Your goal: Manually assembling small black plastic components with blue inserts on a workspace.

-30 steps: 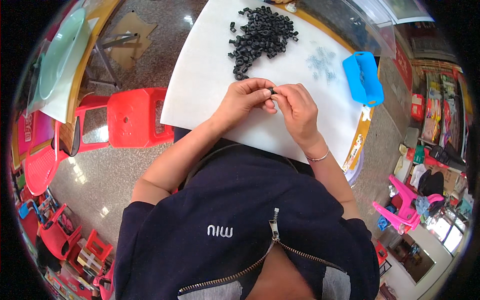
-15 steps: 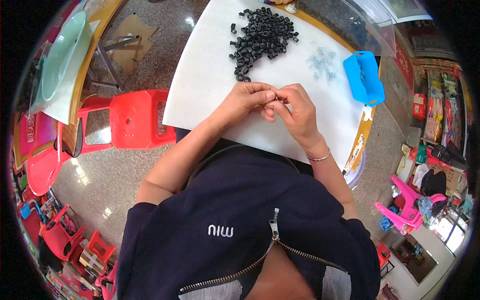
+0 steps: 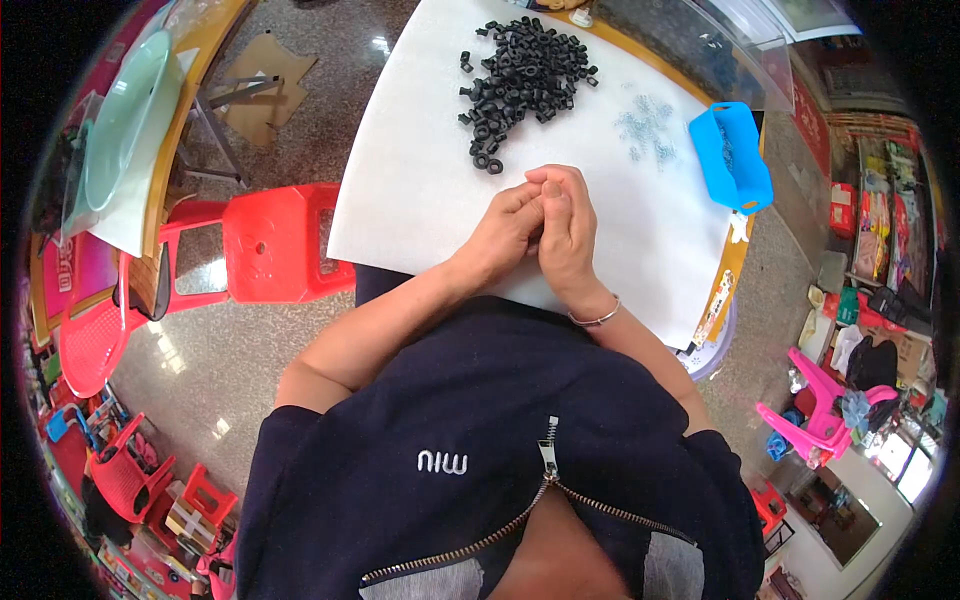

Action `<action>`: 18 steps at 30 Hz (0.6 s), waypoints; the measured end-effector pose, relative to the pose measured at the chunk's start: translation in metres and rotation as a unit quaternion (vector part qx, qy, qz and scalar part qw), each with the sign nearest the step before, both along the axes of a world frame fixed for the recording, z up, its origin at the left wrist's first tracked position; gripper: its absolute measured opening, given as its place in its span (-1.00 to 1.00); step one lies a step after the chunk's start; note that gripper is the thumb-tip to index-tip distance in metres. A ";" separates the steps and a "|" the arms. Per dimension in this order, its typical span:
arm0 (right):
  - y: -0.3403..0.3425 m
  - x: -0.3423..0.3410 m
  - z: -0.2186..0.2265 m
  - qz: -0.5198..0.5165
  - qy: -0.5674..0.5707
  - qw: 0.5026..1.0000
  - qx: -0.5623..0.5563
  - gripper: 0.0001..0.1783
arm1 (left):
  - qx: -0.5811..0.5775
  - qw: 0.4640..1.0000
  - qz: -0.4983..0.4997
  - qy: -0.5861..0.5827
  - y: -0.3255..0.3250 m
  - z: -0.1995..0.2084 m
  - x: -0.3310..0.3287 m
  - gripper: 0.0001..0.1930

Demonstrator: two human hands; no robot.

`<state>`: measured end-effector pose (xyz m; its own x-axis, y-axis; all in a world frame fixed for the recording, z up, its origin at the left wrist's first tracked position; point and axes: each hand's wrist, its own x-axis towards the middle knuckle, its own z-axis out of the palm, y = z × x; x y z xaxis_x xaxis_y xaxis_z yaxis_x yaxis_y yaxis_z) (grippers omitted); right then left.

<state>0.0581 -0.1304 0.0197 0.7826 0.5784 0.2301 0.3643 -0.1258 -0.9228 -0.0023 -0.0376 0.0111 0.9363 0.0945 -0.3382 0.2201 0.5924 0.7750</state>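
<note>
Above the near part of the white-covered table [image 3: 400,190], my two hands are pressed together. My left hand [image 3: 508,232] is closed, its fingers tucked against the other palm. Wrapped over it is my right hand [image 3: 568,225], also closed, with the thumb lying on top. Whatever may be between them is hidden. Just beyond my fingertips lies a heap of small black ring-like parts [image 3: 530,75], two loose ones at its near end. Tiny pale-blue or silvery pieces [image 3: 648,128] are scattered to the right, too small to name.
A blue plastic basket [image 3: 735,165] with small pieces inside stands at the table's right edge. On the left are a red stool [image 3: 265,245] and a light green basin [image 3: 135,120] on another table. A pink stool [image 3: 822,410] is at the right.
My hands have gone from a fingertip pinch to being pressed palm to palm. The right hand moved left and folded over the left one.
</note>
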 end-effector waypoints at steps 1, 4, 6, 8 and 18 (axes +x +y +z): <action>0.000 0.000 -0.003 -0.012 -0.017 1.000 0.003 -0.75 | 0.008 1.000 0.021 -0.003 -0.005 -0.001 0.002 -0.77; 0.000 0.000 -0.008 -0.041 -0.027 0.999 0.021 -0.77 | 0.034 0.998 0.056 -0.007 -0.014 0.000 0.005 -0.78; 0.000 0.001 -0.008 -0.034 -0.014 0.999 0.015 -0.77 | 0.053 0.998 0.040 -0.006 -0.011 0.001 0.006 -0.78; -0.003 0.004 0.000 -0.017 0.091 0.996 0.003 -0.79 | 0.015 1.000 -0.015 -0.004 -0.001 0.002 0.005 -0.75; -0.031 0.040 0.022 0.072 -0.015 0.997 -0.021 -0.79 | -0.169 0.986 0.000 -0.008 0.008 0.005 0.010 -0.62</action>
<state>0.0980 -0.1610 0.0413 0.6836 0.6941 0.2257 0.4086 -0.1076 -0.9064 0.0073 -0.0298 0.0159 0.9418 -0.0201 -0.3355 0.2089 0.8170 0.5375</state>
